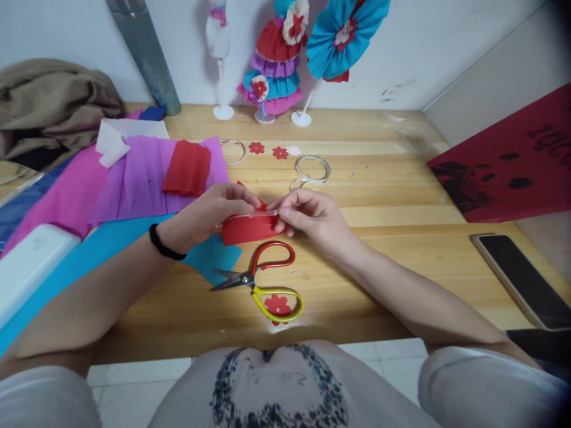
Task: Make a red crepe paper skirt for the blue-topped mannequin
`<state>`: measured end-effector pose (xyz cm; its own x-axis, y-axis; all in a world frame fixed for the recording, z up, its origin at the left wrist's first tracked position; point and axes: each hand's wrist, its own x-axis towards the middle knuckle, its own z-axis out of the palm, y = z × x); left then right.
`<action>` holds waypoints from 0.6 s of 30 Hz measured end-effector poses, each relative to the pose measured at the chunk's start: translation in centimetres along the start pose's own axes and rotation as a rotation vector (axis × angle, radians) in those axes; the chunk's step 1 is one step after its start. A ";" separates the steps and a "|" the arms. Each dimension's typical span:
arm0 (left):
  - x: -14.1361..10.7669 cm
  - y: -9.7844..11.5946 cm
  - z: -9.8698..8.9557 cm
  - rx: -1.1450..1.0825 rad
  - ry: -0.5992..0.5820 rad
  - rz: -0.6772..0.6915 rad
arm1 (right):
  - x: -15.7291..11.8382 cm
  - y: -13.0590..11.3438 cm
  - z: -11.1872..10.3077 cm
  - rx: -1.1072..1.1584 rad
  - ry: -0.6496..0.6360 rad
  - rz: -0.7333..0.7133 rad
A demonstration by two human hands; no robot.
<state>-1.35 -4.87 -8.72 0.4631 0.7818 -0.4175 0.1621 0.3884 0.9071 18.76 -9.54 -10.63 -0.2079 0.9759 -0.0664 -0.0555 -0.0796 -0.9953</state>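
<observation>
The left hand (214, 208) and right hand (314, 217), fingertips pinched together, hold red paper (247, 232) with a pale strip (270, 213) along its back edge, over the bench's middle; fingers hide its upper part. Scissors (246, 279) lie toward the bench's front edge, blades parted. Wood shows between the right forearm and the phone (524, 279) near the right edge. Black lettering on the red panel (491, 196) runs out of view; the flask's marking (154, 70) is illegible.
</observation>
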 end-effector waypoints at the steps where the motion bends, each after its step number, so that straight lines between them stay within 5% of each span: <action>1: 0.0 -0.1 -0.1 0.002 -0.005 0.001 | 0.0 -0.1 0.0 -0.016 0.003 0.000; 13: -0.3 0.3 0.4 0.004 0.018 -0.021 | -0.3 0.2 -0.5 -0.514 0.104 -0.217; 18: -0.3 0.3 0.5 0.012 0.014 -0.014 | -0.2 0.1 -0.6 -0.572 0.107 -0.201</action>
<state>-1.00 -5.23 -8.30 0.4488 0.7830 -0.4307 0.1792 0.3933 0.9018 19.39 -9.59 -10.72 -0.1469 0.9778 0.1495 0.4556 0.2010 -0.8672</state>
